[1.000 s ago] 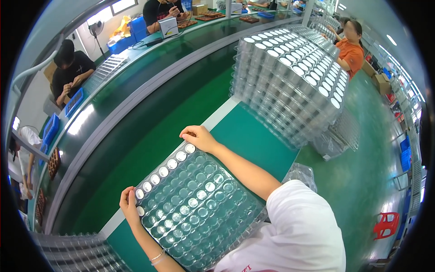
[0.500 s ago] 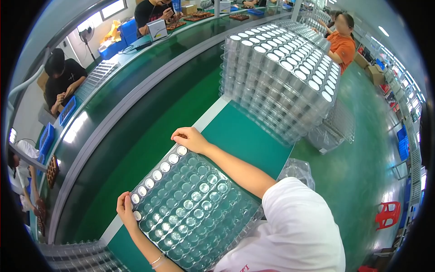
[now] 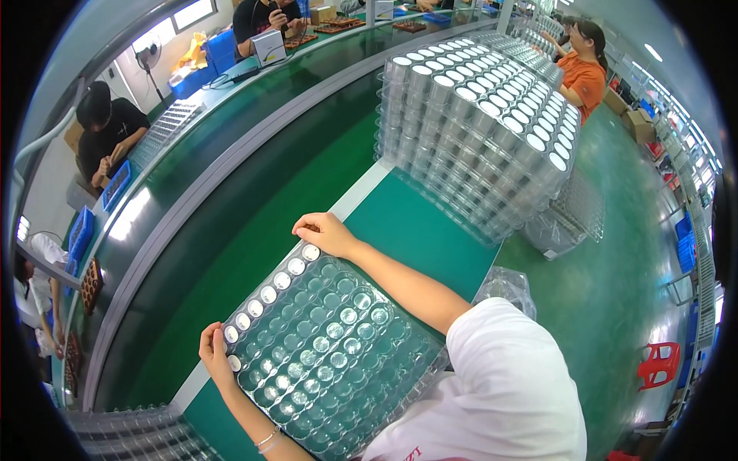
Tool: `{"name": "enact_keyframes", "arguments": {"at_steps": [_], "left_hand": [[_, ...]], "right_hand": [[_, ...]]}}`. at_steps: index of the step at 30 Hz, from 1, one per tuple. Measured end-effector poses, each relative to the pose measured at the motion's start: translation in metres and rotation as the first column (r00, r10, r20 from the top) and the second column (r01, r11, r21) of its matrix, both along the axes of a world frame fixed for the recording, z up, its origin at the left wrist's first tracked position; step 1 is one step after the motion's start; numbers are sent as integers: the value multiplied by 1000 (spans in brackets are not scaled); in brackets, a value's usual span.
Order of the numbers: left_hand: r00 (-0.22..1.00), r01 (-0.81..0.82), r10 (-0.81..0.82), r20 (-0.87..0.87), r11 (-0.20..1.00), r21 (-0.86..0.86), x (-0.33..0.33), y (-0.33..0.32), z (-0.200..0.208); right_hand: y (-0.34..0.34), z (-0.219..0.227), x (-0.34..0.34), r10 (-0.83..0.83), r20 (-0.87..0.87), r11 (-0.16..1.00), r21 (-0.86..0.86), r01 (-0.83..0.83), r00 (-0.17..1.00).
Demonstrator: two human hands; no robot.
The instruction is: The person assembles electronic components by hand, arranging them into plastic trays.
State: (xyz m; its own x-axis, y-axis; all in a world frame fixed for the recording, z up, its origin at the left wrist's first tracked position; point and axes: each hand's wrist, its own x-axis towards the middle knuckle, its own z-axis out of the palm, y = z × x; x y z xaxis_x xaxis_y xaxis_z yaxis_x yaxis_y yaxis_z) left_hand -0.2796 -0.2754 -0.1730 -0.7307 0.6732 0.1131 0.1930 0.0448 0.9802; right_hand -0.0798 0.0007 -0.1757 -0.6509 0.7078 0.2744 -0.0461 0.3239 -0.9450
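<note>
A clear plastic tray (image 3: 338, 338) with rows of round pockets lies at an angle in front of me. One row of white-topped round pieces (image 3: 268, 294) fills its far-left edge; the other pockets hold no white tops. My left hand (image 3: 217, 355) is at the near end of that row, fingers bent round the tray's edge beside the last pieces. At the other end my right hand (image 3: 327, 234) curls its fingers over the tray's corner, the thumb near the index finger. The undersides of both hands' fingers are hidden.
A tall stack of filled clear trays (image 3: 477, 131) stands ahead on the green bench (image 3: 415, 223). More stacked trays (image 3: 138, 438) sit at the lower left. Beyond the green conveyor (image 3: 254, 192), people work along a bench. A red stool (image 3: 659, 364) stands on the right.
My hands and the tray stay nearly in place; the whole view has shifted very slightly. Across the conveyor, a co-worker's hands have moved a little.
</note>
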Motion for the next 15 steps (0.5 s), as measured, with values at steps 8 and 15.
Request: {"name": "enact_keyframes", "arguments": {"at_steps": [8,15], "left_hand": [[1000,0,0,-6,1000,-1,2,0,2],[1000,-3,3,-1,1000,-17,4,0,5]], "right_hand": [[0,-1,0,-3,0,1000,-5,3,1000],[1,-2,-1,-5,-5,1000,-14,5,1000]]}}
